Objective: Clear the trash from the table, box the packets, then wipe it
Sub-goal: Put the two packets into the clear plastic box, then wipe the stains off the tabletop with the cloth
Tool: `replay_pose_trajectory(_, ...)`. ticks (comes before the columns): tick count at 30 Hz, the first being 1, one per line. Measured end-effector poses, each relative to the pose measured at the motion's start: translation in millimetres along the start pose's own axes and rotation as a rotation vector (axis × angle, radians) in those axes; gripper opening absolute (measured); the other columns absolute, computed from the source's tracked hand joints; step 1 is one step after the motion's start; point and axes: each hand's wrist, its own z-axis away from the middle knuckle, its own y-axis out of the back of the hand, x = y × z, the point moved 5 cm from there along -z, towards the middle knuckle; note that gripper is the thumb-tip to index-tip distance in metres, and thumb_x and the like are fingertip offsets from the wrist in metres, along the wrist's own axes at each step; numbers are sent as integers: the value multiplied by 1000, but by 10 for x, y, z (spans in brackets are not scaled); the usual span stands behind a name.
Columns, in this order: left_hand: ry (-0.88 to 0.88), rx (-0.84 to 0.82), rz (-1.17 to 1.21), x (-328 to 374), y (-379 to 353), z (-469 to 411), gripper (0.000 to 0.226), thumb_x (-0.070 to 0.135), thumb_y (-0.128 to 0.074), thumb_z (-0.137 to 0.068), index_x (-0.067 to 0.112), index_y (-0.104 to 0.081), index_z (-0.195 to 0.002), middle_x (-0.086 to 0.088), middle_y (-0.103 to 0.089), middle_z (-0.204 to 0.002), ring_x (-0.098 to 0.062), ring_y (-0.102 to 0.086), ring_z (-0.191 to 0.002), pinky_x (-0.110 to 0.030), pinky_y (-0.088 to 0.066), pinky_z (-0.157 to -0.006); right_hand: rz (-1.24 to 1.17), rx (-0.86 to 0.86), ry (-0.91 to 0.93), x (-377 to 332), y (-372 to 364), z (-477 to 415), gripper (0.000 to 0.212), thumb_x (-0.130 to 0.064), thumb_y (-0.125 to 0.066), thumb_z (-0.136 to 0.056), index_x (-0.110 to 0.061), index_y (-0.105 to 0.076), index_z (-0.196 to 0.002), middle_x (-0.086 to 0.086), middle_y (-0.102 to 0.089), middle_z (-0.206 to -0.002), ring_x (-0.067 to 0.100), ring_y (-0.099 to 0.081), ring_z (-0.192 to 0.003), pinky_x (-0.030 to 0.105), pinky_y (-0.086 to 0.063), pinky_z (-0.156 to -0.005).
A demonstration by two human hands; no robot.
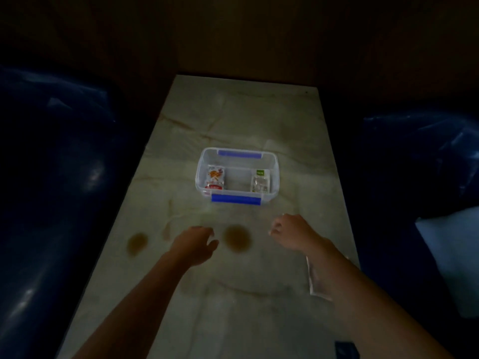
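A clear plastic box (199, 172) with blue clips stands in the middle of the marble table (233, 120). Inside it a red and white packet (215, 179) stands at the left and a clear packet with a green label (260, 183) at the right. My left hand (194, 243) hovers in front of the box, fingers curled apart, holding nothing. My right hand (291, 233) is to the right of it, fingers loosely curled, nothing seen in it. Two brown stains (237, 239) (136, 243) mark the tabletop near my hands. A pale cloth or wrapper (312, 278) lies under my right forearm.
Dark blue shiny seats flank the table on the left (51, 203) and right (420, 156). A white cushion (453, 257) rests on the right seat. A small dark object (346, 349) sits at the table's near right edge. The scene is dim.
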Motion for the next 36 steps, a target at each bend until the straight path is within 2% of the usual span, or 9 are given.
replay_pose_trajectory(4, 52, -51, 34, -126, -662, 317, 52, 51, -46, -96, 22, -50, -139, -5, -53, -143, -25, -52, -128, -36, -46, -102, 66, 33, -99, 585, -443, 291, 29, -36, -58, -92, -9, -66, -98, 17, -71, -110, 35, -65, -110, 35, -49, -86)
replay_pose_trajectory(7, 61, 48, 8, -176, -1002, 498, 58, 49, -46, -96, 25, -37, -148, -2, -29, -160, -25, -33, -143, -42, -38, -110, 72, 160, -145, 1033, -701, 489, 33, -37, -55, -95, -12, -59, -117, 17, -61, -122, 35, -56, -119, 40, -45, -97)
replay_pose_trajectory(10, 62, 113, -45, -203, -1240, 620, 66, 50, -45, -95, 31, -23, -155, 4, -10, -166, -20, -13, -152, -53, -21, -117, 156, 318, -139, 1356, -897, 662, 48, -41, -54, -95, -11, -52, -133, 18, -51, -136, 38, -48, -128, 47, -42, -106)
replay_pose_trajectory(13, 69, 196, -93, -228, -1402, 682, 67, 53, -30, -94, 33, -16, -156, 4, -6, -166, -19, -8, -153, -63, -17, -115, 197, 328, -199, 1549, -1131, 750, 66, -54, -37, -99, -16, -34, -153, 20, -28, -160, 39, -23, -149, 54, -25, -118)
replay_pose_trajectory(15, 91, 213, -113, -262, -1494, 691, 67, 57, -15, -94, 37, -6, -157, 5, 0, -167, -19, -2, -153, -63, -14, -115, 186, 357, -202, 1593, -1220, 745, 74, -60, -23, -95, -19, -29, -156, 22, -21, -163, 39, -15, -153, 55, -17, -121)
replay_pose_trajectory(18, 111, 262, -107, -292, -1568, 682, 63, 58, -7, -97, 37, -4, -156, 3, -4, -167, -22, -7, -153, -63, -14, -116, 129, 383, -210, 1616, -1267, 676, 75, -61, -22, -96, -18, -27, -157, 23, -13, -165, 38, -9, -154, 55, -11, -124)
replay_pose_trajectory(23, 134, 273, -118, -294, -1589, 692, 63, 55, -14, -97, 34, -14, -157, -1, -13, -166, -24, -14, -152, -66, -16, -115, 184, 407, -232, 1581, -1336, 524, 85, -65, -5, -91, -16, -16, -160, 28, -14, -163, 43, -10, -153, 54, -5, -126)
replay_pose_trajectory(31, 142, 298, -124, -298, -1607, 692, 66, 53, -27, -95, 35, -13, -157, 0, -7, -166, -31, -7, -153, -74, -12, -112, 273, 539, -215, 1368, -1347, 275, 66, -51, -15, -102, -16, -37, -153, 31, -38, -153, 46, -36, -142, 59, -24, -119)
replay_pose_trajectory(36, 141, 322, -137, -347, -1668, 669, 69, 55, -30, -94, 36, -8, -157, -1, -4, -167, -36, -3, -152, -73, -8, -113, 297, 562, -16, 630, -1323, -163, 62, -44, -26, -98, -19, -42, -151, 27, -39, -154, 45, -36, -143, 57, -25, -120)
